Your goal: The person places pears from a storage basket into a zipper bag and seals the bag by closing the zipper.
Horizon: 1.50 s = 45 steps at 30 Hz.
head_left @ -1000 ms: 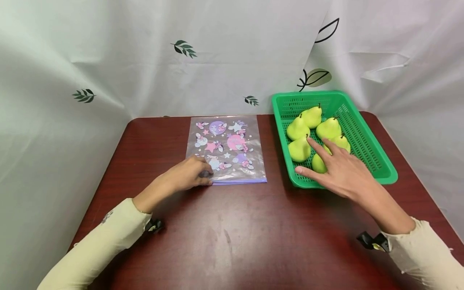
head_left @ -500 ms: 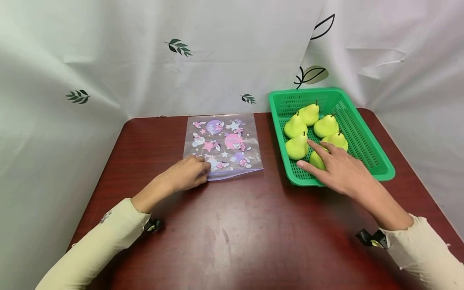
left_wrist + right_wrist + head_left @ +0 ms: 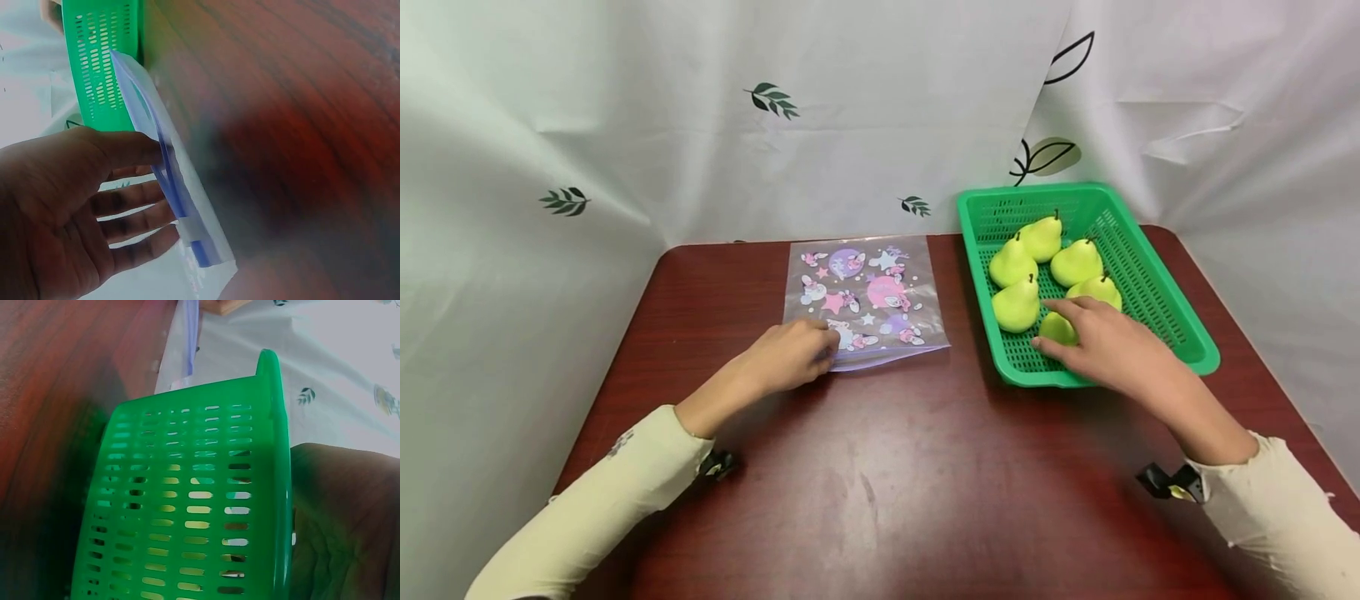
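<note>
My left hand (image 3: 793, 354) pinches the near edge of a clear zip bag (image 3: 891, 287) printed with pink and purple figures. In the left wrist view, the thumb lies on the near side of the purple zip strip (image 3: 178, 194), with the other fingers behind it. The bag lies flat on the table, its mouth edge slightly lifted. My right hand (image 3: 1108, 346) reaches over the near rim of a green basket (image 3: 1180, 321). Its thumb and fingers curl round the nearest pear (image 3: 1058, 330), which the hand partly hides. In the right wrist view, the basket wall (image 3: 187, 506) hides the fingertips.
Several other yellow-green pears (image 3: 1017, 305) sit in the basket, left of and behind the held one. The dark red table (image 3: 880, 500) extends toward me. A white curtain (image 3: 850, 117) with leaf prints hangs behind the table and at its sides.
My left hand has raised the bag's near edge from the table and shifted it slightly back. The right thumb and fingers have drawn together round the nearest pear. The basket stays in place.
</note>
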Available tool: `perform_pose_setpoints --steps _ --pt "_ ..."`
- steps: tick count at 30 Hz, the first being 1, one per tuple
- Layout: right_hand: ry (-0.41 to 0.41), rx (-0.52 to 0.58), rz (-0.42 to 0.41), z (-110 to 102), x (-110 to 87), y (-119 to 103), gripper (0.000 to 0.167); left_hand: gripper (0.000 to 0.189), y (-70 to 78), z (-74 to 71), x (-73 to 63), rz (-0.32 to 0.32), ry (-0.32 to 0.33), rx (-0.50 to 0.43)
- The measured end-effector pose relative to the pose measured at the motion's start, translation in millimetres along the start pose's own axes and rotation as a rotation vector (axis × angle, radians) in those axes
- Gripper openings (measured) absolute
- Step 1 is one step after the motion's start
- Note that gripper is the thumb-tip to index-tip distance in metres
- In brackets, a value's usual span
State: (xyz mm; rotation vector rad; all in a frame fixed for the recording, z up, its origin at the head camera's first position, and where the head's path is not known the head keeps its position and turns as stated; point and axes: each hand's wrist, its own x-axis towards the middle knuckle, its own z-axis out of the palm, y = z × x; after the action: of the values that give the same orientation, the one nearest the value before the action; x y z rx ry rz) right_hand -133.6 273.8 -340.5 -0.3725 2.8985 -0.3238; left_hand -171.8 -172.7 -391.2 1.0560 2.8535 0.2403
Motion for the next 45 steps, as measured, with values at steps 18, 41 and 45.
perform_pose_setpoints --steps 18,41,45 --pt "0.035 0.001 0.001 -0.8 1.4 8.5 0.064 0.011 10.8 0.0 -0.5 0.087 0.213 0.109" --pt "0.227 0.001 -0.073 29.5 23.1 54.3 0.045 0.012 67.5 -48.4 -0.6 -0.1 0.389 0.035" --pt "0.177 0.024 -0.065 13.3 12.2 34.0 0.045 0.013 68.5 -53.2 7.2 -0.091 0.389 -0.051"
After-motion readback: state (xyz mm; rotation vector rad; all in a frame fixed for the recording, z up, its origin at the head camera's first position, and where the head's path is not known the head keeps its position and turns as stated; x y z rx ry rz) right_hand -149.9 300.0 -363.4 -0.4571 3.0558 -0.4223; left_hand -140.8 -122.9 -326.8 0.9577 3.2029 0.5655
